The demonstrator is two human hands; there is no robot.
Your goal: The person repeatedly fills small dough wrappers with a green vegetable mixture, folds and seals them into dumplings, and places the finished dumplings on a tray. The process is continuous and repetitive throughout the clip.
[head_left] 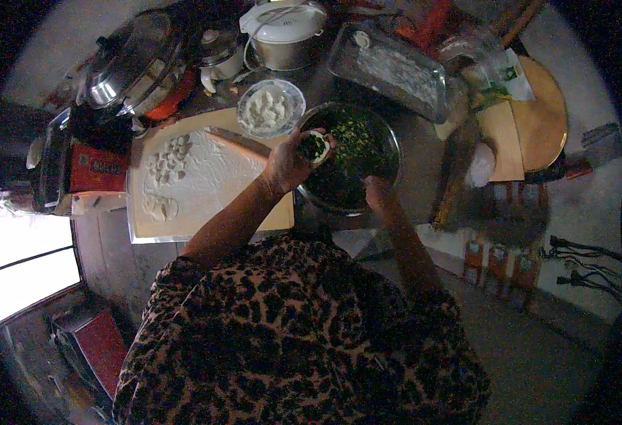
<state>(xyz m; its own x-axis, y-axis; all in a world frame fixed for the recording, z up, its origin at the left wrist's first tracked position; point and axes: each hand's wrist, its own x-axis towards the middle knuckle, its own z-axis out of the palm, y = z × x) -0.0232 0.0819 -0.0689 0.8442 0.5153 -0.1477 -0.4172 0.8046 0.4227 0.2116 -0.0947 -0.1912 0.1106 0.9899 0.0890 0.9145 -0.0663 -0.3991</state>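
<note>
My left hand [292, 162] cups a round dough wrapper [319, 149] with chopped green filling on it, over the left rim of a large bowl [397, 154]. Inside the bowl lies more chopped green filling [351, 141]. My right hand [379, 192] is closed at the bowl's lower right side; it seems to grip a thin utensil, too dark to name. Left of the bowl a floured wooden board [212, 212] bears small dough pieces [167, 159], several flat dough wrappers [161, 207] and a wooden rolling pin [236, 142].
A bowl of white, floury pieces [271, 108] stands behind the board. Farther back are a white lidded pot [284, 40], a floured glass tray [396, 71] with one white piece in it, and a large lidded metal pan [130, 64]. A round wooden board [547, 114] is at the right.
</note>
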